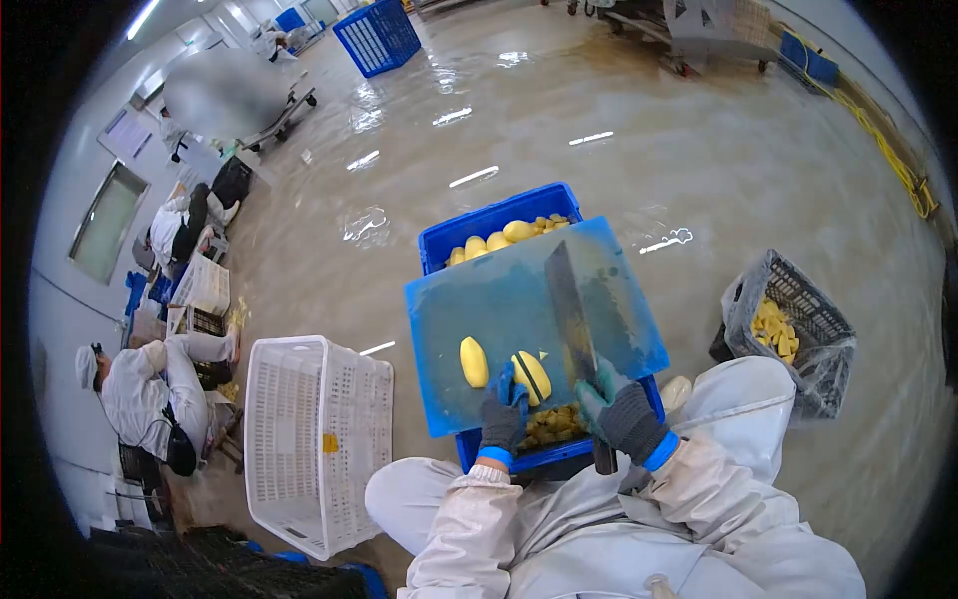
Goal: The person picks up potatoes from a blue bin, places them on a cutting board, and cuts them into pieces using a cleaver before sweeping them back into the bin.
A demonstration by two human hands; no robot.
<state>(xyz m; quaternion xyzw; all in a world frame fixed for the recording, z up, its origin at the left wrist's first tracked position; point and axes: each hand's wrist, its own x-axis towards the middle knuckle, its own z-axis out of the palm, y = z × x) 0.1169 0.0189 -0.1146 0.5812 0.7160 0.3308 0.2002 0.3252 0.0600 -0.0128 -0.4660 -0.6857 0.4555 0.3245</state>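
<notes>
A blue cutting board (pixel 499 309) lies across a blue crate (pixel 489 222) that holds yellow peeled pieces. My left hand (pixel 502 417), in a dark glove, presses on a yellow half (pixel 535 375) at the board's near edge. A second yellow half (pixel 473 361) lies just left of it, untouched. My right hand (pixel 621 411), also gloved, grips the handle of a cleaver (pixel 569 309) whose blade rests flat along the board, pointing away from me. Cut yellow chunks (pixel 554 423) sit in the crate below the board's near edge.
An empty white crate (pixel 317 439) stands to my left. A dark basket (pixel 793 329) with yellow pieces sits to my right. Other workers in white sit along the left wall. The floor (pixel 599 140) is wet, with a blue crate (pixel 377 35) far off.
</notes>
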